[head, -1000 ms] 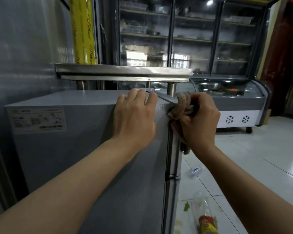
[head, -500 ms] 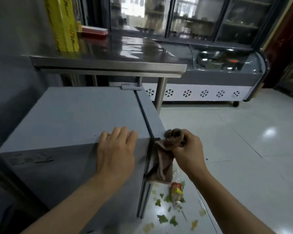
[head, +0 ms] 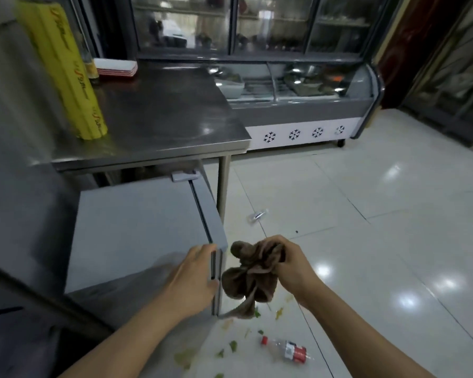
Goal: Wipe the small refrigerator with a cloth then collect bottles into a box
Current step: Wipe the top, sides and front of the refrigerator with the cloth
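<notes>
Wiping: right hand (head: pixel 287 264) clutches the bunched cloth (head: pixel 250 279) just off the refrigerator (head: pixel 137 230) corner; left hand (head: pixel 195 276) rests flat beside it.
Bottles: one bottle (head: pixel 287 350) below the right hand, another (head: pixel 258 214) beyond; uncollected, no box visible.

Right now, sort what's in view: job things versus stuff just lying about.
Job things:
small refrigerator, left hand on its edge
brown cloth, gripped by right hand
red-capped bottle and clear bottle, both on floor

Lying about:
yellow wrap roll
steel table
leaf scraps

Grey small refrigerator (head: pixel 137 230) under steel table; bunched brown cloth (head: pixel 253 274) beside its door.
</notes>
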`<state>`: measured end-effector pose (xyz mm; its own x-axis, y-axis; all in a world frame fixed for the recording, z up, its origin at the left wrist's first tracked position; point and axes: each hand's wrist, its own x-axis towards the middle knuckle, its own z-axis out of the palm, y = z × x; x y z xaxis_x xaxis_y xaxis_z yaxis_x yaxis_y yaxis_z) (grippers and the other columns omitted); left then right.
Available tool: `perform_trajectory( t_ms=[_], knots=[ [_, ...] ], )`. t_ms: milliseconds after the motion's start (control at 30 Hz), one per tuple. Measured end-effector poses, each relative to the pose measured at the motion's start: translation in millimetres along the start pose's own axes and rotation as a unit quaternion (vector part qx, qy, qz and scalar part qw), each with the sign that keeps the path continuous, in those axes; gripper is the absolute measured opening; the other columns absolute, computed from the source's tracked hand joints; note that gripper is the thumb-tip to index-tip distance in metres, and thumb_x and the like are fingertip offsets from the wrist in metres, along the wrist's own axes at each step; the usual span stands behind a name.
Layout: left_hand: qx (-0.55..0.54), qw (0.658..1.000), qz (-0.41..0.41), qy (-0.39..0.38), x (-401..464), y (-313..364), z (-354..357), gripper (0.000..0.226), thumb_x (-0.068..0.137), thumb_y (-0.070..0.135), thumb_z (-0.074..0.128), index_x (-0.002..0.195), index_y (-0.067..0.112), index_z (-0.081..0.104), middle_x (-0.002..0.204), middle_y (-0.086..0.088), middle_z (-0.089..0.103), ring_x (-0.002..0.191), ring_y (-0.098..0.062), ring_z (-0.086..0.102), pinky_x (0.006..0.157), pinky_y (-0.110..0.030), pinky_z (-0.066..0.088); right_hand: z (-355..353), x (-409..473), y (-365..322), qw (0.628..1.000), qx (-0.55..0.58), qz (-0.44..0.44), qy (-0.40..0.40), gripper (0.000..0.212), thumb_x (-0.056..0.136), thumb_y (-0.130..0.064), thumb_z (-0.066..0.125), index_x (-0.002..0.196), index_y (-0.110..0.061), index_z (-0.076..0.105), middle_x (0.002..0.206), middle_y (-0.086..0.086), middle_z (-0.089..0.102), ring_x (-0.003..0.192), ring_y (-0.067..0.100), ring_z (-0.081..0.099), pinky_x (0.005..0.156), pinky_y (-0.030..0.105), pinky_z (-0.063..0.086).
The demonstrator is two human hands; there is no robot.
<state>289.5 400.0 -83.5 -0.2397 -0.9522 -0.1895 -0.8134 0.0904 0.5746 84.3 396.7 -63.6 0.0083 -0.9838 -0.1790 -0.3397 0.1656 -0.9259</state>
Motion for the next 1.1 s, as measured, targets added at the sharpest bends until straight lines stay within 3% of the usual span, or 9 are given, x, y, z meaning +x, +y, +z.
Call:
perform_trajectory(
  t_ms=[133, 267, 433, 600, 700, 800, 900, 967, 1100],
  knots=[
    [-0.217, 0.973, 0.010, -0.075, -1, 67, -31, 0.060, 0.085, 0.004, 0.059, 0.134, 0.034, 0.040, 0.133, 0.000, 0.044, 0.122, -0.013, 0.045, 0.096, -0.028, 0.044, -35, -34, -38, 0.999, 0.011, 0.000, -0.033, 0.027, 0.076, 0.019, 0.056, 0.092, -0.002, 0.061, 0.087, 0.010, 0.065, 0.079, 0.017, 0.060, 0.068, 0.022, 0.050],
    [-0.270, 0.957, 0.036, -0.096, -6, 126, -44, 0.022, 0.085, -0.005, 0.057, 0.095, 0.014, 0.063, 0.092, 0.003, 0.066, 0.086, -0.006, 0.058, 0.068, -0.005, 0.044, -79, -56, -54, 0.997, 0.055, -0.002, -0.055, 0.032, 0.072, 0.024, 0.060, 0.093, 0.000, 0.062, 0.089, 0.016, 0.066, 0.086, 0.025, 0.064, 0.080, 0.039, 0.053],
    [-0.230, 0.972, -0.001, -0.043, -6, 183, -36, 0.008, 0.093, 0.013, 0.053, 0.086, 0.015, 0.057, 0.088, -0.004, 0.067, 0.080, -0.020, 0.062, 0.076, -0.033, 0.048, -141, -61, -46, 0.992, 0.111, 0.041, -0.029, 0.034, 0.077, 0.022, 0.054, 0.106, 0.004, 0.060, 0.107, 0.021, 0.066, 0.098, 0.034, 0.063, 0.093, 0.047, 0.049],
    [-0.155, 0.983, 0.003, 0.098, 6, 249, -24, 0.015, 0.090, 0.028, 0.056, 0.078, 0.020, 0.059, 0.081, -0.002, 0.064, 0.083, -0.019, 0.060, 0.074, -0.032, 0.045, -209, -55, -34, 0.984, 0.144, 0.081, -0.065, 0.026, 0.087, 0.008, 0.044, 0.102, -0.004, 0.060, 0.095, 0.008, 0.066, 0.090, 0.020, 0.063, 0.083, 0.032, 0.049],
    [-0.166, 0.977, 0.013, 0.132, 15, 287, -18, 0.015, 0.090, 0.026, 0.055, 0.078, 0.019, 0.060, 0.080, -0.004, 0.064, 0.081, -0.019, 0.059, 0.072, -0.032, 0.044, -243, -49, -29, 0.983, 0.129, 0.088, -0.096, 0.018, 0.092, -0.016, 0.054, 0.109, -0.014, 0.061, 0.112, 0.005, 0.066, 0.104, 0.016, 0.061, 0.086, 0.030, 0.046],
    [-0.181, 0.976, 0.032, 0.117, 23, 318, -14, 0.014, 0.092, 0.026, 0.054, 0.080, 0.026, 0.061, 0.081, 0.002, 0.064, 0.082, -0.015, 0.060, 0.071, -0.030, 0.044, -266, -39, -24, 0.977, 0.129, 0.078, -0.151, 0.028, 0.092, -0.033, 0.057, 0.118, -0.022, 0.054, 0.128, -0.002, 0.057, 0.115, 0.012, 0.053, 0.093, 0.031, 0.040],
    [-0.174, 0.979, 0.062, 0.083, 31, 337, -15, 0.015, 0.092, 0.024, 0.053, 0.081, 0.029, 0.062, 0.081, 0.008, 0.064, 0.083, -0.008, 0.060, 0.071, -0.025, 0.045, -282, -21, -22, 0.959, 0.194, 0.048, -0.202, 0.071, 0.080, -0.020, 0.071, 0.141, -0.027, 0.035, 0.140, -0.007, 0.041, 0.127, 0.016, 0.042, 0.100, 0.030, 0.038],
    [-0.184, 0.978, 0.082, 0.062, 40, 347, -18, 0.015, 0.093, 0.022, 0.054, 0.083, 0.027, 0.064, 0.081, 0.009, 0.065, 0.081, -0.004, 0.060, 0.072, -0.023, 0.046, -292, -4, -24, 0.937, 0.251, 0.044, -0.238, 0.089, 0.068, -0.010, 0.075, 0.143, -0.027, 0.030, 0.141, -0.002, 0.040, 0.125, 0.020, 0.046, 0.093, 0.027, 0.046],
    [-0.210, 0.971, 0.105, 0.044, 57, 349, -26, 0.013, 0.092, 0.022, 0.055, 0.087, 0.027, 0.066, 0.083, 0.012, 0.066, 0.081, 0.000, 0.062, 0.069, -0.014, 0.048, -300, 22, -30, 0.902, 0.279, 0.057, -0.325, 0.086, 0.067, -0.009, 0.075, 0.143, -0.015, 0.036, 0.139, 0.017, 0.045, 0.125, 0.035, 0.048, 0.104, 0.043, 0.043]
  ],
)
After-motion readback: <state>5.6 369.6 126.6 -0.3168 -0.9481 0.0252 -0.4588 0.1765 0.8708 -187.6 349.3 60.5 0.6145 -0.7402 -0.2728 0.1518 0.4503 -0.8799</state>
